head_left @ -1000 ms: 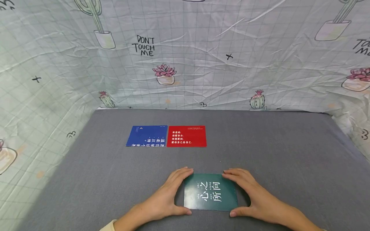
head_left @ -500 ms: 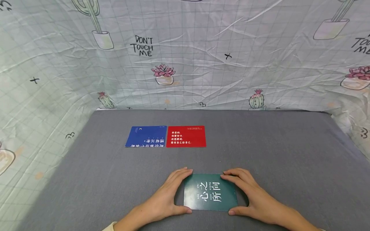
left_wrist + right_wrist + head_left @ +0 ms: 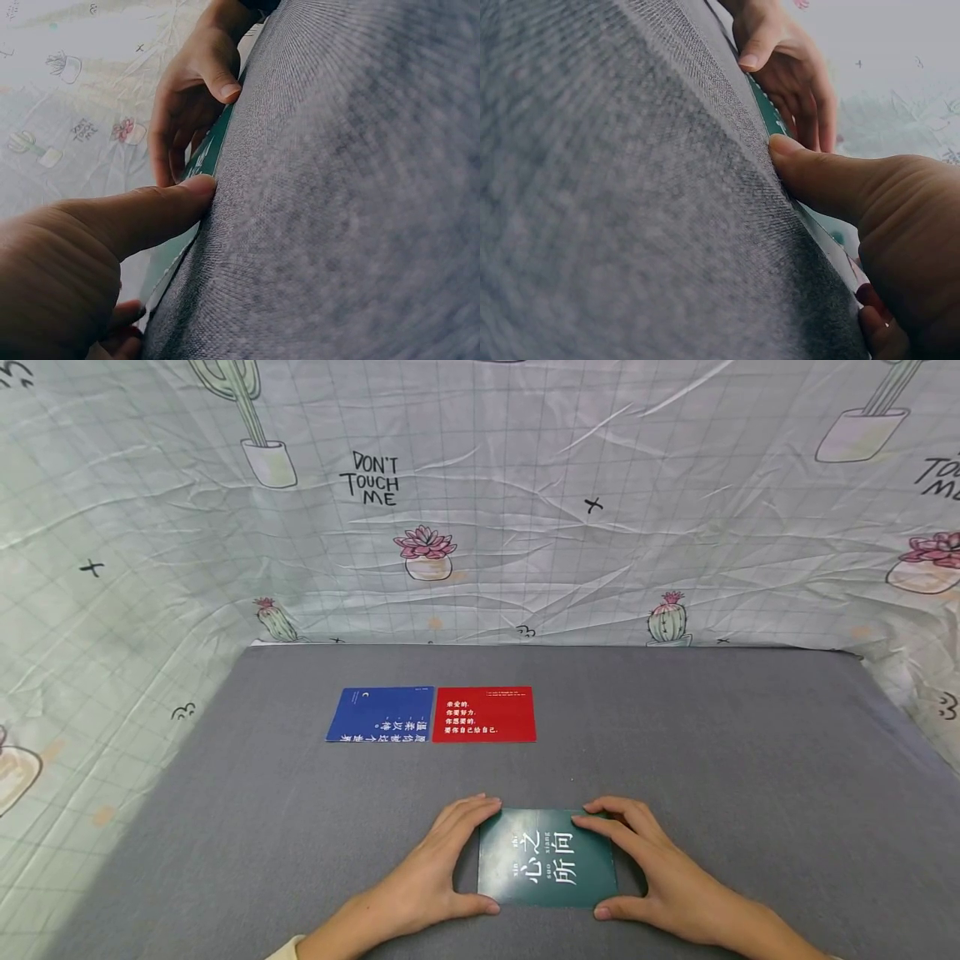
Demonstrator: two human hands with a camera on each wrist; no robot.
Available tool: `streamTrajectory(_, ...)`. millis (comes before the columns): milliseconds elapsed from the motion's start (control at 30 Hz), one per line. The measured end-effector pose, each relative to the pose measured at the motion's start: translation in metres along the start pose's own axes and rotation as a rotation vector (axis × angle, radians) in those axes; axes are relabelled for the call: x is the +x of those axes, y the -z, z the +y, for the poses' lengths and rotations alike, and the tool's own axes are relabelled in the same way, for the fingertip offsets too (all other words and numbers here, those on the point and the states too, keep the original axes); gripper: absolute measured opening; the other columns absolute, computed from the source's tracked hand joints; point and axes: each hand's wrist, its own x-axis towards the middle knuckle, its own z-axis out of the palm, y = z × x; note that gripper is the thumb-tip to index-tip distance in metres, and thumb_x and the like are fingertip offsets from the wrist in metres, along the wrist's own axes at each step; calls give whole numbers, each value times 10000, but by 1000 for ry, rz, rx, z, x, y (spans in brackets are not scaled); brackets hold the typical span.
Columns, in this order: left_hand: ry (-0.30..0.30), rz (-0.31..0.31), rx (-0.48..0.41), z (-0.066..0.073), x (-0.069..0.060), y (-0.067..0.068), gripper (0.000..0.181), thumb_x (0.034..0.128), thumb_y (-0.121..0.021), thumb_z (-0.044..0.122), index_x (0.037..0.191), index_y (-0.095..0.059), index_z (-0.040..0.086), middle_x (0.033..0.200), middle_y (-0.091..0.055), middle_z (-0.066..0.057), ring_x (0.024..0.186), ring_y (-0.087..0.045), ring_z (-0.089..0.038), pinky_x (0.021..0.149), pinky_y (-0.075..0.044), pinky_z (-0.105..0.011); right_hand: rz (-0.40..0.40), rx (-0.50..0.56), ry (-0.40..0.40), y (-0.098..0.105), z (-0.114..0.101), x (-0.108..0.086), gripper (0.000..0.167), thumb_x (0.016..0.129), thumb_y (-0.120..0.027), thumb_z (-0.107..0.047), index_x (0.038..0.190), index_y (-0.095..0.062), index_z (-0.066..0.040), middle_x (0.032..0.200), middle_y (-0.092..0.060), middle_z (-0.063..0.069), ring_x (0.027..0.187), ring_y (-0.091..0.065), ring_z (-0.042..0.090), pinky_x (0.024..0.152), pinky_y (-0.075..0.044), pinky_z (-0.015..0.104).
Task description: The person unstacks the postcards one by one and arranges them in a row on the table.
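On the grey table [image 3: 675, 735], your left hand [image 3: 426, 872] and right hand [image 3: 669, 878] each grip one end of the green card [image 3: 547, 860], thumb at the near edge, fingers at the far edge. It lies directly between them, long axis running from hand to hand, so neither is nearer. Between your hands, its white lettering [image 3: 564, 871] is turned sideways.

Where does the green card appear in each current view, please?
Head: green card, low, just right of centre, between left hand and right hand.
Left wrist: green card, left of centre, crossed by the left thumb.
Right wrist: green card, a thin strip right of centre, partly behind the right thumb.
Shared landmark: the left hand.
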Motion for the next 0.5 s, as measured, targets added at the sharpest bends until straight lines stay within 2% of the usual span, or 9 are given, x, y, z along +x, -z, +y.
streamTrajectory(200,-50,3,-17,-1,0,0,997,661,-887,286,1474,-314,211,1489,-280,45,1354,-262,-155,1045,-371,-426,14,-9,-12,-1,-2,0,837,752,-780,-462,1446,-395,-195,1415,-323,6,1259,-320,146,985,-346,185)
streamTrajectory(367,-51,-15,-40,0,0,1,1001,672,-883,274,1481,-296,234,1482,-260,64,1340,-260,-140,1034,-385,-422,34,-22,-1,-2,-3,1,843,747,-784,-458,1445,-395,-192,1399,-342,13,1239,-335,153,958,-389,214)
streamTrajectory(500,-43,-11,-43,1,0,1,1018,672,-881,290,1488,-282,184,1471,-266,71,1335,-284,-157,1043,-372,-432,23,-22,-11,-1,-3,0,847,751,-781,-461,1451,-385,-194,1406,-333,9,1244,-327,142,963,-391,224)
